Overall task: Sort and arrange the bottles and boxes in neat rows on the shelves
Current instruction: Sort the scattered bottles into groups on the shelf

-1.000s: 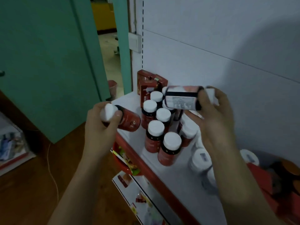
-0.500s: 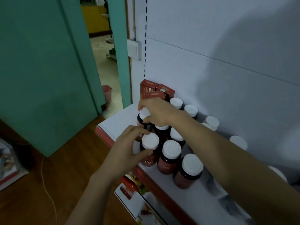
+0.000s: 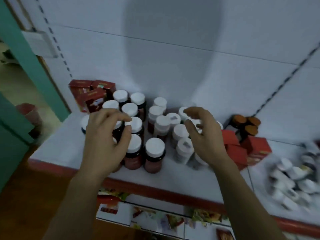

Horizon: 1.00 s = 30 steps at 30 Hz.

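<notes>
Swinging away from the back of the red bottles, the right hand now hovers over the pale bottles beside them, fingers half-bent, spread and empty. The left hand has stayed with the red group, and the view has turned right. The left hand's fingers arch over the caps with one cap showing under them. I cannot tell whether it grips that bottle or has let go. All the stock stands on the white shelf. I count seven red bottles in plain sight, with at least two more partly hidden by the left hand. About seven pale bottles show, with others hidden under the right hand. Three red boxes stand at the back left. Three or four more boxes lie jumbled on the right, where blur stops a firm count. Three orange-capped jars sit behind those. At the far right is a heap of small white-capped bottles, too smeared to count. The two front red bottles stand nearest the shelf's lip, so a sweep of the left wrist could send them over. The pale bottles are packed touching and some look stacked or tilted, so grabbing one fast would likely topple its neighbours. Reaching on for the boxes risks dragging a forearm across the caps.
</notes>
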Tool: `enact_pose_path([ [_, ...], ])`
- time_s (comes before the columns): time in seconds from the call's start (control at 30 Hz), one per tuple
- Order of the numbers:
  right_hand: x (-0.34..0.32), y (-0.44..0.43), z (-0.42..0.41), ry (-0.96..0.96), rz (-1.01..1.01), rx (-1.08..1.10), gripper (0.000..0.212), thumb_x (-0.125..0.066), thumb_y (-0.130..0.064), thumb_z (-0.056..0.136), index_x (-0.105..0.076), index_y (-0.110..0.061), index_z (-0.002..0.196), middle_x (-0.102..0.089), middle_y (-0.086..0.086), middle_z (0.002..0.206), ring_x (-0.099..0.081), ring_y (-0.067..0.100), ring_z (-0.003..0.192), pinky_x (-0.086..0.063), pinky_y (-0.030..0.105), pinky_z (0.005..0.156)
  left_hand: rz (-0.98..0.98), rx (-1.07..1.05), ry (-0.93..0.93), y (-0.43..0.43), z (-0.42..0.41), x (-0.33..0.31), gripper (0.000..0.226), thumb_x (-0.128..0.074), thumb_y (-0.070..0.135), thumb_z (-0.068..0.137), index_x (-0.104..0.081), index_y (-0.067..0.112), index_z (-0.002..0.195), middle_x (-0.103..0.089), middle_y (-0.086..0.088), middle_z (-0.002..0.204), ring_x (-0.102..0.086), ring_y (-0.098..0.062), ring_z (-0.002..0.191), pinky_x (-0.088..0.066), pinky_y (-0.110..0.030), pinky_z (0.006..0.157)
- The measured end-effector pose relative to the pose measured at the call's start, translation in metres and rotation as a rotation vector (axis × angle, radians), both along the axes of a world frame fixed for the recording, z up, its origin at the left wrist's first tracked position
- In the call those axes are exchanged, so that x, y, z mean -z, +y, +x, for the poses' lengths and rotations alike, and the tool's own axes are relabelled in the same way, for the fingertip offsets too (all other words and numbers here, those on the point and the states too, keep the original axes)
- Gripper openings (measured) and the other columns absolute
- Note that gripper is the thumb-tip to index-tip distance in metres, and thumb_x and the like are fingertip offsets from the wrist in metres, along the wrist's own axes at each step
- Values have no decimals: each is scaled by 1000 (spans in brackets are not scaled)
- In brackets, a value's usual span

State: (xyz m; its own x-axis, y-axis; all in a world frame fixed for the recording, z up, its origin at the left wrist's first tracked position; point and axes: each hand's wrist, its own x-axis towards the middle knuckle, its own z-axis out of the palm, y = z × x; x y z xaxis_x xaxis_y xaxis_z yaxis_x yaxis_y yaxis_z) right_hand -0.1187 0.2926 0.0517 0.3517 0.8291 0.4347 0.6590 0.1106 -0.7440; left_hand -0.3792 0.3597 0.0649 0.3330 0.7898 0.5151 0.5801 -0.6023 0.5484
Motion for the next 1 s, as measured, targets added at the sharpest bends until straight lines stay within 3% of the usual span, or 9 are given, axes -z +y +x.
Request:
enact_pose_path([
  [0.1,12,-55,40,76,41,246,17,-60,-14,99,-63,-22,115,-66,-10,112,-62,7,104,-54,37,87,43,121,56,2,47,-5,21,-58,28,91,-68,18,106,-60,-3,116,-51,-31,112,-38,-36,94],
  [0.23,19,-125,90,49,11,454,16,-60,-15,100,-63,-24,112,-65,-4,107,-62,9,95,-54,33,75,56,309,92,-13,117,-1,27,-59,30,88,-67,19,112,-58,-3,118,-52,-32,113,-42,-43,95],
  [0.4,33,-207,152,24,-44,663,22,-61,-11,98,-62,-26,113,-63,-2,113,-60,12,101,-49,15,76,47,452,112,-56,205,4,25,-60,31,88,-65,26,112,-54,3,121,-50,-27,118,-43,-50,94],
  [0.47,40,-234,181,-20,-77,708,25,-62,-10,97,-61,-28,115,-62,-2,111,-58,12,97,-52,24,78,41,494,134,-74,242,7,22,-65,26,89,-64,27,112,-53,5,122,-46,-25,121,-40,-48,95],
  [0.57,48,-265,227,-137,-95,645,32,-65,-11,97,-58,-35,117,-60,-8,111,-56,13,101,-49,32,83,76,553,167,-101,299,10,25,-66,26,89,-64,28,113,-55,7,123,-46,-23,120,-42,-49,95],
  [0.63,53,-275,255,-261,-199,544,27,-66,-30,94,-62,-36,121,-64,-10,118,-55,21,114,-45,39,89,91,628,200,-120,335,14,27,-70,20,89,-64,28,115,-58,8,121,-50,-21,115,-44,-48,93],
  [0.73,60,-270,280,-459,-370,335,46,-58,-63,81,-66,-39,119,-66,-15,123,-45,25,125,-37,47,90,71,763,353,-145,384,21,35,-70,15,93,-63,26,125,-62,7,124,-57,-15,104,-51,-43,87],
  [0.87,65,-256,300,-496,-419,174,40,-65,-58,77,-67,-38,112,-68,-12,110,-38,23,127,-28,53,99,-69,668,854,-149,429,44,52,-61,12,98,-46,29,144,-50,3,141,-57,-20,118,-53,-43,89],
  [1.0,59,-253,319,-406,-453,98,41,-64,-53,81,-68,-34,117,-67,-13,108,-35,17,130,-21,49,107,-166,562,952,-148,441,55,43,-59,7,97,-52,24,136,-56,-3,131,-56,-21,112,-51,-40,89],
])
